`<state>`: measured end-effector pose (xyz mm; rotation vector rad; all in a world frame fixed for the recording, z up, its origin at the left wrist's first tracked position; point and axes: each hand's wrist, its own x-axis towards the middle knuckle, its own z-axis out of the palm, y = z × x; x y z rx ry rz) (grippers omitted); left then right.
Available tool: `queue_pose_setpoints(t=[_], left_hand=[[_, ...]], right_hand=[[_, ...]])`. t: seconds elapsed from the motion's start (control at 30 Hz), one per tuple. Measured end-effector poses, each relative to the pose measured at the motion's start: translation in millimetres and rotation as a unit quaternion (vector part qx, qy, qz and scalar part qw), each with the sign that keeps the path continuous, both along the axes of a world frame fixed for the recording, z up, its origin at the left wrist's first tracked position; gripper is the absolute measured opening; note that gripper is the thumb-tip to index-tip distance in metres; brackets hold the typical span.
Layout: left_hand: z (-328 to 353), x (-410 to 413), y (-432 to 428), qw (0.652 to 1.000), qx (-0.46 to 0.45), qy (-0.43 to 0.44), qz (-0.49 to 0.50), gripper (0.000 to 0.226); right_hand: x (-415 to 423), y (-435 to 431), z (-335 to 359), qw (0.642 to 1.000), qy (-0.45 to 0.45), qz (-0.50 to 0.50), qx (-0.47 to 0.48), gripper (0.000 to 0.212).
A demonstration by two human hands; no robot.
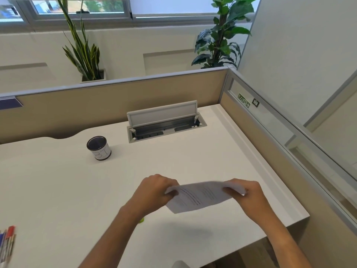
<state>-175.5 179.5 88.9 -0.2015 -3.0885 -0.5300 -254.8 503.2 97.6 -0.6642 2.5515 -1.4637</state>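
Paper held in both hands over desk
Left hand and right hand each pinch one end, sheet in mid-air near the desk's right front edge. Likely start of a fold: next, bring the edges together square. Print blurred, unreadable. Cup hand-marked "BI"; "EXIT" sign reads mirrored in the glass

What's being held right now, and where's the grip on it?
A printed sheet of paper, over the desk. The left hand pinches its left end and the right hand pinches its right end.
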Motion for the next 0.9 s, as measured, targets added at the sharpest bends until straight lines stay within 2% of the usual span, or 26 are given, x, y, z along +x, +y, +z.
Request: queue_pose_setpoints(t=[0.07,0.13,0.23,0.33,0.47,0.57,0.67,0.77,0.83,0.9], left_hand=[[1.4,1.4,-12.3,0.998,0.058,0.010,0.025,0.010],[-3.3,5.2,-23.0,0.974,0.220,0.003,0.051,0.003],[-10.9,8.2,-20.5,0.877,0.466,0.009,0.114,0.007],[-20.6,5.8,-14.1,0.793,0.583,0.045,0.173,0.023],[-43.5,-2.5,0.3,0.753,0.610,0.032,0.244,0.035],[-79.9,-1.7,18.9,0.732,0.608,-0.021,0.307,0.027],[-105.6,8.3,26.1,0.746,0.577,-0.038,0.329,0.023],[-107.2,11.4,29.2,0.757,0.566,-0.016,0.326,0.021],[-107.1,12.3,32.7,0.762,0.565,-0.023,0.315,0.025],[-111.7,15.7,37.1,0.773,0.544,-0.040,0.323,0.018]], right_hand=[[-1.6,6.9,-9.3,0.991,-0.070,-0.069,-0.087,0.046],[-3.4,14.8,-21.2,0.978,-0.107,-0.114,-0.140,0.039],[-3.5,13.4,-30.1,0.959,-0.156,-0.153,-0.182,0.019],[-5.4,6.5,-40.0,0.944,-0.186,-0.163,-0.217,0.023],[-9.2,-6.7,-70.3,0.932,-0.220,-0.181,-0.222,0.026],[-1.4,-11.3,-110.6,0.925,-0.273,-0.202,-0.172,0.026],[6.9,-9.3,-136.5,0.916,-0.300,-0.222,-0.148,0.035],[5.2,-4.0,-136.2,0.914,-0.279,-0.243,-0.167,0.033],[7.9,-2.7,-136.7,0.915,-0.273,-0.245,-0.170,0.033],[17.2,-4.6,-145.0,0.913,-0.284,-0.245,-0.161,0.032]])
